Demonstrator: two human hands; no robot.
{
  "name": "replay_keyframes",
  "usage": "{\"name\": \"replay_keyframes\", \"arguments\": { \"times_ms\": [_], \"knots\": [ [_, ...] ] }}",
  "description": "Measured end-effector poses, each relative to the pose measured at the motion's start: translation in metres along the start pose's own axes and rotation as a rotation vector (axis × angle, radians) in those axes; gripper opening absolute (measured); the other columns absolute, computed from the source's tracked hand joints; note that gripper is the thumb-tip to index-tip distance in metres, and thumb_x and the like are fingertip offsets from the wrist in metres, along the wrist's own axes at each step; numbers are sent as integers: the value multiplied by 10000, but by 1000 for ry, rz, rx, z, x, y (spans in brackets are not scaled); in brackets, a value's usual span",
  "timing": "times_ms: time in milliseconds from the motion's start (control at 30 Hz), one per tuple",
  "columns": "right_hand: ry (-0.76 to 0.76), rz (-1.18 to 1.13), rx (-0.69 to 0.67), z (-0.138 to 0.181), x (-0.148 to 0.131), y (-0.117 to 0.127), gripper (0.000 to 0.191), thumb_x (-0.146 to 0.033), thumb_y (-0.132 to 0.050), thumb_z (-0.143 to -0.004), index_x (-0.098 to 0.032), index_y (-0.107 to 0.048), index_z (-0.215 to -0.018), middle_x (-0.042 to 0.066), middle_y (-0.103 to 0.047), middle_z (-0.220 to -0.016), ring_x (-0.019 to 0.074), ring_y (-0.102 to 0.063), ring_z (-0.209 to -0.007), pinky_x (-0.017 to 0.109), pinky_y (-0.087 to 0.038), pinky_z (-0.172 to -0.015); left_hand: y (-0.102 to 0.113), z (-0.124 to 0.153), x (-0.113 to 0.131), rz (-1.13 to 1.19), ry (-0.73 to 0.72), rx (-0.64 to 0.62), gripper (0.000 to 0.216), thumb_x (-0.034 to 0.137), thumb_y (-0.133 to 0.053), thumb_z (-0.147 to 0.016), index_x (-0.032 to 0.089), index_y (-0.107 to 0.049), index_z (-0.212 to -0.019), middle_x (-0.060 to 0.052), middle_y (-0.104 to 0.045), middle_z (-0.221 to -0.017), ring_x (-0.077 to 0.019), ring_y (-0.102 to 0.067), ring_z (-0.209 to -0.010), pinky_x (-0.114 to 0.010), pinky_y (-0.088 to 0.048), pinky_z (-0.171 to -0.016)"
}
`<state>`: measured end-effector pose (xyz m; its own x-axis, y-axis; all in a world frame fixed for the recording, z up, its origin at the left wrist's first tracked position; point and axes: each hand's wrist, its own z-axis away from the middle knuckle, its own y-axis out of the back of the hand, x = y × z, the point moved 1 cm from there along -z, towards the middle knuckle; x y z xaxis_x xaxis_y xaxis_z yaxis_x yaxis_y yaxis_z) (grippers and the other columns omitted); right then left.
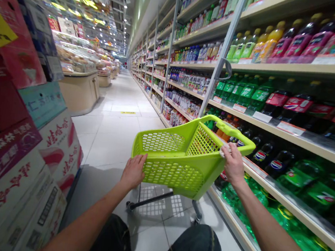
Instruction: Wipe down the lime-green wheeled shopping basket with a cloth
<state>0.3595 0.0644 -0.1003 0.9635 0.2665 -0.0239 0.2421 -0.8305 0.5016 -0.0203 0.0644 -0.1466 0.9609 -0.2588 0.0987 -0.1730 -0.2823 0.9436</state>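
Note:
A small lime-green plastic shopping cart (173,175) with perforated sides stands sideways before my knees on a dark wheeled frame (152,202). My left hand (134,171) is closed over the rim at the cart's left end, its fingertips hooked on the edge. Over at the other end, my right hand (234,161) presses a crumpled white cloth (224,149) against the rim below the green handle (226,129). Only part of the cloth shows beneath the fingers; whether it is fabric or paper I cannot tell.
Shelves (312,137) full of drink bottles run along the right, close to the cart. Stacked drink cartons (57,148) stand at the left. A tiled aisle (122,95) leads away past a rounded display counter (78,90).

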Motion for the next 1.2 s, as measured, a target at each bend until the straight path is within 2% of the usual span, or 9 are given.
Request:
{"name": "replay_keyframes", "arguments": {
  "times_ms": [100, 267, 500, 700, 800, 933, 1033, 1100, 1200],
  "knots": [
    [-61, -51, -55, 3, -18, -11, 427, -51, -355, -807, -207, -561, -1147, 63, -383, -1363, 245, -295, -1282, 470, -338, -1012, -2, 1, 0, -14, 49, -3, 642, 197, -482, -689, 127, -318, -1305, -125, -429, -1306, -251, -340, -1228, -415, -240, -1029],
    [178, -251, -258, 15, -84, -47, 347, -129, -410, -845, -283, -582, -1103, -6, -473, -1297, 184, -347, -1258, 426, -340, -1028, 0, 3, -1, -38, 27, -45, 644, 164, -427, -702, 169, -269, -1326, -94, -399, -1343, -229, -324, -1247, -516, -181, -1039],
    [30, -110, -134, 11, -37, -25, 421, -85, -322, -827, -240, -564, -1135, 32, -426, -1335, 196, -316, -1273, 437, -319, -1024, 2, 11, -15, -39, 70, -3, 597, 154, -408, -703, 140, -318, -1293, -110, -440, -1311, -227, -365, -1212, -518, -158, -1042],
    [-29, -71, -130, 2, -27, -42, 449, -38, -342, -770, -232, -593, -1087, 59, -453, -1311, 226, -359, -1245, 474, -315, -1006, 5, 18, -5, -32, 48, 31, 505, 169, -413, -721, 155, -397, -1226, -102, -515, -1216, -228, -421, -1139, -493, -169, -1034],
    [-62, -145, -107, 2, -45, -57, 445, -34, -356, -763, -230, -593, -1085, 60, -469, -1295, 221, -355, -1247, 463, -330, -1003, 6, 24, 9, -43, 35, 19, 515, 194, -441, -723, 153, -388, -1234, -102, -533, -1169, -233, -441, -1100, -466, -170, -1036],
    [3, -291, -112, 21, -117, -80, 434, -47, -349, -803, -234, -566, -1129, 63, -470, -1296, 188, -345, -1256, 419, -360, -996, 7, 31, 28, 25, -8, -46, 577, 215, -463, -713, 133, -345, -1272, -104, -513, -1194, -222, -426, -1128, -410, -197, -1039],
    [94, -385, -164, 34, -158, -86, 418, -64, -379, -818, -251, -552, -1150, 61, -458, -1309, 182, -338, -1261, 409, -360, -998, 6, 33, 27, 83, -118, -122, 631, 208, -456, -707, 149, -284, -1311, -92, -455, -1288, -198, -369, -1205, -400, -174, -1059],
    [117, -396, -193, 35, -158, -82, 410, -63, -394, -816, -257, -564, -1135, 58, -468, -1302, 188, -352, -1254, 418, -350, -1003, 6, 32, 18, 73, -125, -153, 650, 190, -442, -699, 157, -264, -1323, -89, -397, -1349, -195, -306, -1261, -425, -148, -1068],
    [20, -324, -170, 34, -134, -70, 452, -16, -367, -792, -238, -572, -1127, 75, -469, -1298, 206, -366, -1245, 446, -354, -991, 5, 32, 8, 1, -104, -161, 647, 161, -422, -688, 141, -282, -1319, -98, -338, -1393, -208, -222, -1310, -470, -108, -1072]
  ]
}}
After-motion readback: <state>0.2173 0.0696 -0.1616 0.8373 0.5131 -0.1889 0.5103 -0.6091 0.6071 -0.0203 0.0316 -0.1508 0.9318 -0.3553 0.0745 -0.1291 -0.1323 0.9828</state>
